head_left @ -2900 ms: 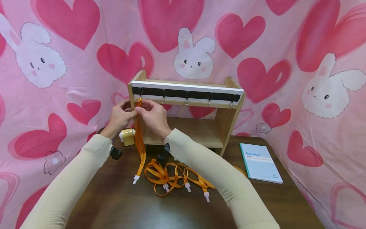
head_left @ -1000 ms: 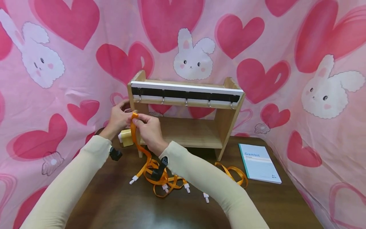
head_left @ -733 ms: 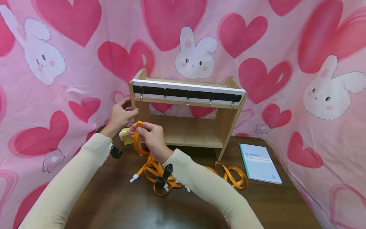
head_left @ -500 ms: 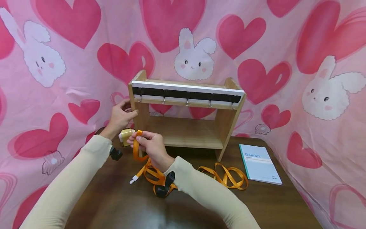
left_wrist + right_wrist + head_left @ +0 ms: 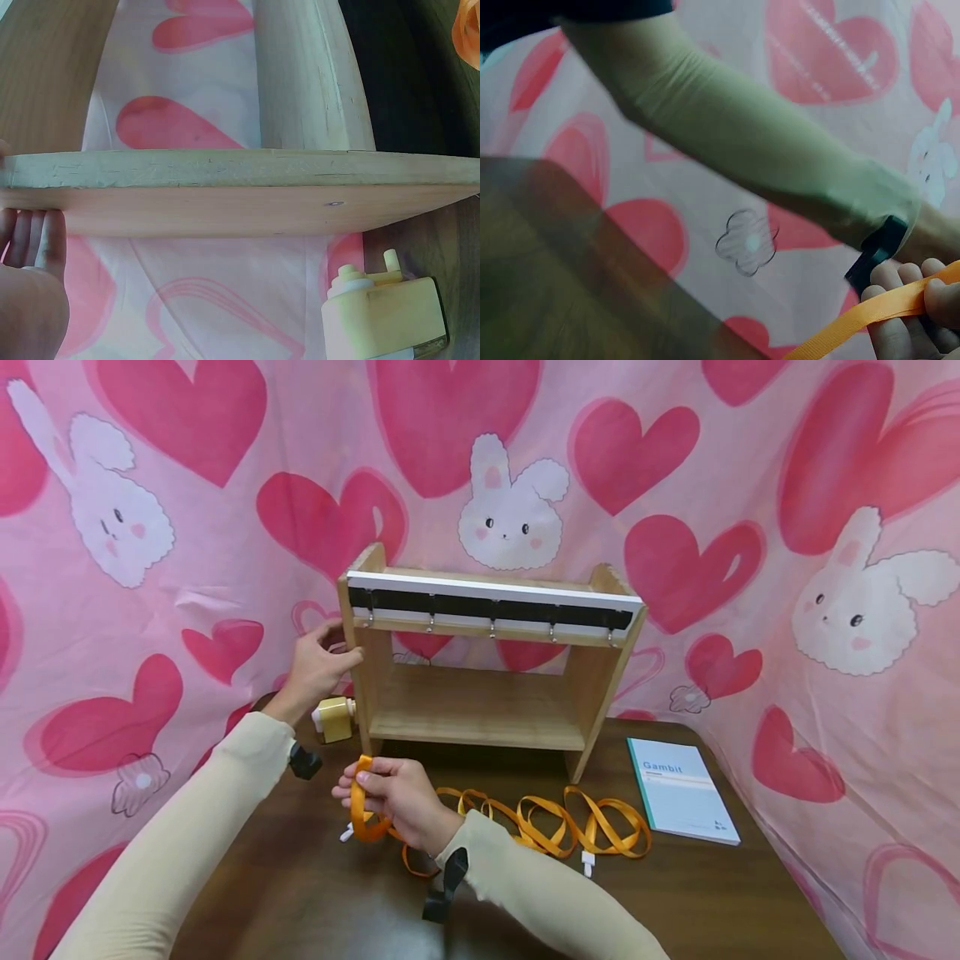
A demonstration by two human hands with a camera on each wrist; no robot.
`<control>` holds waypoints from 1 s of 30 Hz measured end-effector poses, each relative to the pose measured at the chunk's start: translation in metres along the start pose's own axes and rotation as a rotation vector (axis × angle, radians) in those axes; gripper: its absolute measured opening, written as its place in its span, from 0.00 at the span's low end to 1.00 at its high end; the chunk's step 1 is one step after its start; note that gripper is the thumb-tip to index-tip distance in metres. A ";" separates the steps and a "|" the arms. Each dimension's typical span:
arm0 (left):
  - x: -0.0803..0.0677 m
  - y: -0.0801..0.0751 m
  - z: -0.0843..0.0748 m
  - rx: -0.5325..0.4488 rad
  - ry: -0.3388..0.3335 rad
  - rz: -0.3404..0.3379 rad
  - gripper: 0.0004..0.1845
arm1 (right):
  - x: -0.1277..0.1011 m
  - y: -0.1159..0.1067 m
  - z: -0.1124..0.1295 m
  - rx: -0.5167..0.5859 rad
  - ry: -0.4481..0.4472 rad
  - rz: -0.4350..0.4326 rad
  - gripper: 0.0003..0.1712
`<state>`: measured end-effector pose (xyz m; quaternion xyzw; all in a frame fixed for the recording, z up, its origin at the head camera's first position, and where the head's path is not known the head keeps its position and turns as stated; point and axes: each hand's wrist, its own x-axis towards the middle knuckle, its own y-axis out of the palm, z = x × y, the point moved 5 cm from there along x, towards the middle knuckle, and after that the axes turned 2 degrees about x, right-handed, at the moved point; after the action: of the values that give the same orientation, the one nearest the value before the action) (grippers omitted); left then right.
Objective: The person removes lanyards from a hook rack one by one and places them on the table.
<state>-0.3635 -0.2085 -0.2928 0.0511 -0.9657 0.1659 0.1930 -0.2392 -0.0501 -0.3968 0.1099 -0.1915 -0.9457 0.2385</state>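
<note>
My left hand grips the upper left side panel of a small wooden shelf; in the left wrist view, its fingers lie along the panel's outer face. Below and in front of the shelf, my right hand pinches one end of an orange lanyard between thumb and fingers. The band droops in a loop toward the table. In the right wrist view the orange strap runs across the fingers. A strip with several metal hooks spans the shelf's top front, and no lanyard hangs on it.
More orange lanyards lie tangled on the dark table, one with a white clip showing. At right lies a notebook. A yellow bottle stands left of the shelf. A pink heart-print cloth hangs behind.
Both hands were at the leftmost hook with the lanyard. It has come off the hook, and my right hand has lowered it toward the table. My left hand has stayed at the shelf's side.
</note>
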 end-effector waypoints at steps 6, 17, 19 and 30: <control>0.000 0.000 -0.004 0.024 -0.013 -0.007 0.33 | 0.011 -0.013 -0.015 -0.047 -0.043 -0.066 0.14; 0.000 0.000 -0.001 0.000 -0.023 0.000 0.34 | 0.042 -0.041 -0.043 -0.143 -0.181 -0.400 0.11; 0.000 0.000 -0.001 -0.002 -0.020 0.000 0.34 | 0.045 -0.043 -0.046 -0.225 -0.199 -0.456 0.10; 0.000 0.001 -0.002 -0.044 0.009 -0.008 0.32 | 0.055 -0.048 -0.055 -0.508 -0.192 -0.565 0.09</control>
<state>-0.3629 -0.2066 -0.2915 0.0497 -0.9681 0.1441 0.1991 -0.2895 -0.0550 -0.4732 0.0069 0.0650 -0.9974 -0.0304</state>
